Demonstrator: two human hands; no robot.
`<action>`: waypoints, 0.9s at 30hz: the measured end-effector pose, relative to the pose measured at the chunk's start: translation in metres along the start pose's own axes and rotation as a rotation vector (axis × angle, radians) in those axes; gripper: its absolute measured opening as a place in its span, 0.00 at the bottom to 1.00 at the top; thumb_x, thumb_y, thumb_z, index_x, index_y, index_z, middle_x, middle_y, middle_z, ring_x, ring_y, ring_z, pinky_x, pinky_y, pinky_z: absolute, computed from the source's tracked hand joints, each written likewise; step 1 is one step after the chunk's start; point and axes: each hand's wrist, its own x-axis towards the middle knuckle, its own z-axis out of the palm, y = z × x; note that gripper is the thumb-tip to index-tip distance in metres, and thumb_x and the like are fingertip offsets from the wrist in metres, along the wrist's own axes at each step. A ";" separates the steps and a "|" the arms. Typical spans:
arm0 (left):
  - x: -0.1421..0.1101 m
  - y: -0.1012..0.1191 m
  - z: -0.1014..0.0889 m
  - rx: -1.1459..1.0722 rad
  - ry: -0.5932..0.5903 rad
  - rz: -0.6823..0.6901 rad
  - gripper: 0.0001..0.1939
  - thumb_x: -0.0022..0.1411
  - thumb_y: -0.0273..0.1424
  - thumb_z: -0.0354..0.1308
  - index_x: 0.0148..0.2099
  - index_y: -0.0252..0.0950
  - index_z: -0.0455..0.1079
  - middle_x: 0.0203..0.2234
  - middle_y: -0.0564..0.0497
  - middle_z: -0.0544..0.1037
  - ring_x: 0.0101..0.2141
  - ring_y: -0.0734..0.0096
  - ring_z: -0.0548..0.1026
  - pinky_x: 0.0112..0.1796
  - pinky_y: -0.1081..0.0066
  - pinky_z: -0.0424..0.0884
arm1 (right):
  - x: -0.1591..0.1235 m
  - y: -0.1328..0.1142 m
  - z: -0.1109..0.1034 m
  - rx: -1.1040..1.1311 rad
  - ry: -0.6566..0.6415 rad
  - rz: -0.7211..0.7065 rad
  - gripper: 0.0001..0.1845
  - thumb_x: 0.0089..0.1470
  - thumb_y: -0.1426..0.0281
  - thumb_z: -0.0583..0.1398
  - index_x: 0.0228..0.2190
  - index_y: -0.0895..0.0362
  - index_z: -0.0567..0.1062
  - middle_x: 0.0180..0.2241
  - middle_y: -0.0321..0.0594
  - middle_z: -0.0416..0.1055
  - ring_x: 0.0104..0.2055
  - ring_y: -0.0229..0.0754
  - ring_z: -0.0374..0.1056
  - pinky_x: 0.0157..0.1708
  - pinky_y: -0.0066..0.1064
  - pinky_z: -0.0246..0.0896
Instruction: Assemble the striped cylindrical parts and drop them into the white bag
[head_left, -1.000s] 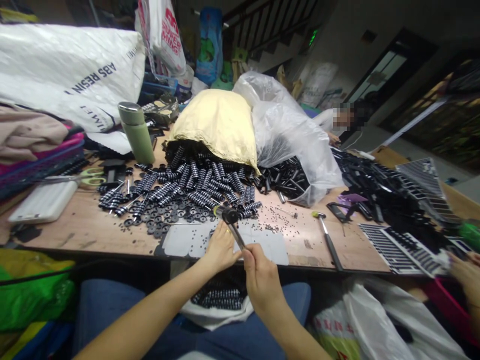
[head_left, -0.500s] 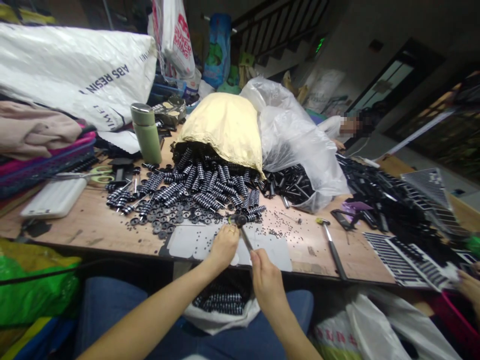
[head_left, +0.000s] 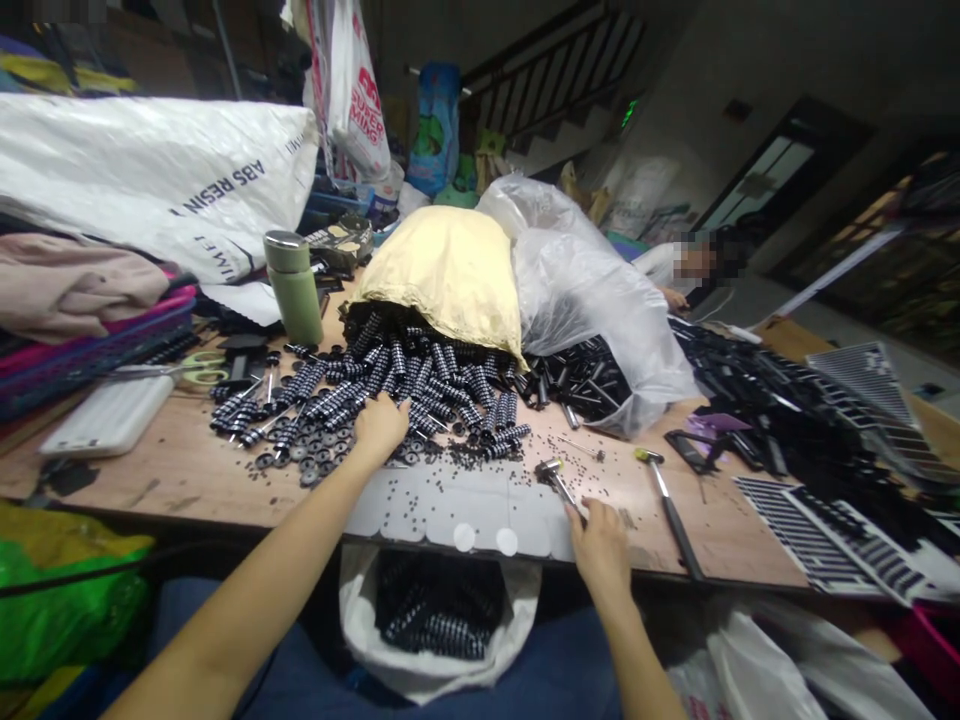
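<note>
My left hand (head_left: 380,427) reaches forward onto the heap of black ribbed rollers (head_left: 420,385) spilling from a yellow sack (head_left: 447,270); its fingers curl down among them, and what they grip is hidden. My right hand (head_left: 598,540) rests at the table's near edge, closed round the handle of a small hammer (head_left: 559,484) whose head lies on the wooden table (head_left: 187,470). A white perforated plate (head_left: 457,500) lies between my hands. Below the edge, a white bag (head_left: 439,625) in my lap holds finished rollers.
A second hammer (head_left: 667,500) lies right of my right hand. Black washers (head_left: 315,458), a green flask (head_left: 294,287), scissors (head_left: 184,368), a clear plastic bag (head_left: 592,300) of black parts and grille panels (head_left: 810,520) crowd the table. Another person sits at the far right.
My left hand left the plate and reached forward to the roller heap. My right hand swung the hammer right and laid its head on the table. The bag in my lap is now uncovered.
</note>
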 end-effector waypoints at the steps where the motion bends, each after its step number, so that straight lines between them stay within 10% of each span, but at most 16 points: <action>1: 0.001 0.003 0.006 0.003 -0.007 -0.032 0.23 0.58 0.40 0.47 0.40 0.20 0.61 0.32 0.32 0.71 0.35 0.50 0.73 0.34 0.61 0.67 | 0.001 -0.007 0.001 0.048 0.049 -0.048 0.16 0.56 0.61 0.50 0.36 0.61 0.68 0.35 0.51 0.68 0.42 0.51 0.61 0.37 0.36 0.55; 9: -0.004 0.026 0.010 0.005 -0.021 -0.027 0.16 0.55 0.29 0.50 0.45 0.25 0.60 0.34 0.34 0.72 0.36 0.52 0.73 0.36 0.61 0.68 | 0.024 -0.101 0.006 0.352 0.078 -0.349 0.10 0.57 0.68 0.50 0.37 0.58 0.68 0.38 0.44 0.67 0.42 0.44 0.59 0.43 0.35 0.54; 14: -0.064 0.018 0.002 -0.181 0.085 0.471 0.14 0.58 0.28 0.47 0.48 0.34 0.58 0.38 0.43 0.70 0.40 0.62 0.71 0.41 0.65 0.68 | 0.058 -0.145 0.023 0.340 0.024 -0.345 0.10 0.55 0.75 0.50 0.33 0.57 0.71 0.36 0.45 0.68 0.43 0.46 0.58 0.42 0.37 0.53; 19: -0.112 0.001 0.023 -0.367 0.126 0.577 0.17 0.60 0.29 0.47 0.52 0.36 0.53 0.42 0.42 0.70 0.41 0.63 0.72 0.40 0.64 0.69 | 0.071 -0.153 0.032 0.450 -0.024 -0.346 0.10 0.52 0.78 0.51 0.25 0.59 0.71 0.32 0.48 0.70 0.43 0.48 0.59 0.44 0.42 0.52; 27: -0.100 0.014 0.036 -0.586 -0.073 0.461 0.13 0.62 0.31 0.45 0.48 0.35 0.61 0.41 0.45 0.71 0.45 0.67 0.69 0.46 0.65 0.66 | 0.049 -0.142 0.012 0.870 -0.111 -0.255 0.13 0.46 0.73 0.58 0.37 0.60 0.70 0.34 0.41 0.72 0.33 0.38 0.69 0.35 0.29 0.65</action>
